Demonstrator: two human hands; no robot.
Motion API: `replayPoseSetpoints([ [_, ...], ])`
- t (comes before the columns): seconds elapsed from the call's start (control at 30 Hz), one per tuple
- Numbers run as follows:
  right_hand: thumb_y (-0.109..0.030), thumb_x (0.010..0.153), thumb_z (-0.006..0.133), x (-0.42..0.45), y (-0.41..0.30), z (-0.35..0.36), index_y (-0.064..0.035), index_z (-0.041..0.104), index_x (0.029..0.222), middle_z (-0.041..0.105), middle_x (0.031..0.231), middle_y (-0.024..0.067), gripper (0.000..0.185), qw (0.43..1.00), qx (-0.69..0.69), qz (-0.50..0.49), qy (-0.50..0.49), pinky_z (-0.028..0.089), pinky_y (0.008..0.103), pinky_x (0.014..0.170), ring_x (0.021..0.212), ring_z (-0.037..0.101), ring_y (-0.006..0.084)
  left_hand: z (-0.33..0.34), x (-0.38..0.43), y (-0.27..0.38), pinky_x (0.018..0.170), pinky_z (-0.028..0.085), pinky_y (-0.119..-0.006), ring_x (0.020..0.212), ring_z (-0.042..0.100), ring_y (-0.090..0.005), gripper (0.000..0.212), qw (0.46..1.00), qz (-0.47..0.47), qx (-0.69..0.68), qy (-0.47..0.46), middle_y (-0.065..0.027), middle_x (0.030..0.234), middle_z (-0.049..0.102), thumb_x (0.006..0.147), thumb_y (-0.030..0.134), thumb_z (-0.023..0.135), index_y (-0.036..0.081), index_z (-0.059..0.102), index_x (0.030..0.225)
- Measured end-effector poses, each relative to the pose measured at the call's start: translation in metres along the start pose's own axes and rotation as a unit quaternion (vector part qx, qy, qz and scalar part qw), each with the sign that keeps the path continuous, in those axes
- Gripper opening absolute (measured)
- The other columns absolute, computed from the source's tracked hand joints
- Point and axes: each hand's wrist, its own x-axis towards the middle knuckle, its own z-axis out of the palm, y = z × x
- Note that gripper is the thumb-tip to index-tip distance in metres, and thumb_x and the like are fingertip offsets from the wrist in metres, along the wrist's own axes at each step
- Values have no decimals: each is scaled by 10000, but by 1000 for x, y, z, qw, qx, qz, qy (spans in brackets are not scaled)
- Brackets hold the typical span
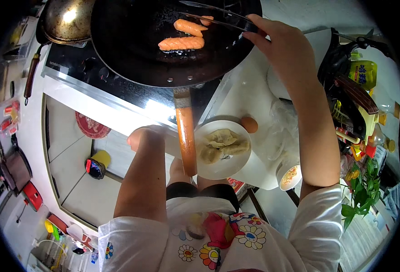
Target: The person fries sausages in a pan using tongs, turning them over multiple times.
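My right hand (271, 40) grips metal tongs (227, 25), whose two arms stand apart over the dark frying pan (128, 44). Beneath and beside the tips lie a scored sausage (182, 43), a second sausage piece (188, 27) and a small piece (206, 20) in oil. The tongs' lower arm passes over the small piece; whether they touch I cannot tell. The pan's wooden handle (185, 136) points towards me. At the counter's front edge, left of that handle, is my left hand (140, 136); its fingers are mostly hidden.
The pan stands on a black-topped stove (74, 64). A white plate (220, 174) with dumplings (222, 137) lies right of the handle, beside a brown egg (249, 124). Further right are a small bowl (298, 185), scissors (361, 42) and bottles. A metal lid (67, 20) is at left.
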Motion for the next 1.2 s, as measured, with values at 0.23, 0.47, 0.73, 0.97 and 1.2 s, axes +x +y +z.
replayPoseSetpoints([
  [0.23, -319, 827, 653, 9, -2, 5, -189, 636, 1134, 665, 789, 62, 333, 999, -11, -40, 14, 512, 340, 641, 699, 636, 226, 5, 8, -1, 749, 570, -284, 863, 682, -206, 410, 1000, -3, -5, 6, -106, 978, 680, 664, 141, 797, -4, 613, 1000],
  [0.47, -310, 827, 653, 9, -4, 4, -199, 648, 1121, 665, 811, 73, 315, 998, 24, -57, 18, 511, 346, 655, 714, 637, 240, 11, 19, -2, 751, 570, -285, 863, 682, -207, 408, 1000, -7, -13, 10, -106, 978, 681, 661, 140, 799, -3, 617, 997],
  [0.73, -311, 827, 651, 7, -4, 2, -181, 639, 1136, 662, 812, 75, 335, 998, 17, -59, -5, 512, 348, 657, 715, 636, 246, 15, 31, -4, 749, 571, -288, 865, 681, -212, 401, 1000, 1, -9, 9, -107, 981, 680, 664, 135, 794, -1, 619, 998],
  [0.97, -286, 834, 660, -6, -4, -13, -136, 625, 1151, 651, 774, 72, 353, 996, 85, 12, 18, 486, 317, 605, 632, 619, 209, 20, 35, -4, 746, 572, -291, 868, 680, -217, 393, 1000, 12, -4, 9, -108, 984, 679, 669, 129, 788, -1, 619, 999],
  [1.2, -234, 846, 668, -79, -16, -23, -45, 591, 1157, 639, 722, 81, 372, 946, 253, 202, 27, 468, 272, 535, 586, 609, 152, 23, 42, -6, 743, 572, -295, 870, 680, -222, 386, 1000, 16, 0, 10, -109, 988, 678, 673, 124, 781, 0, 620, 1001],
])
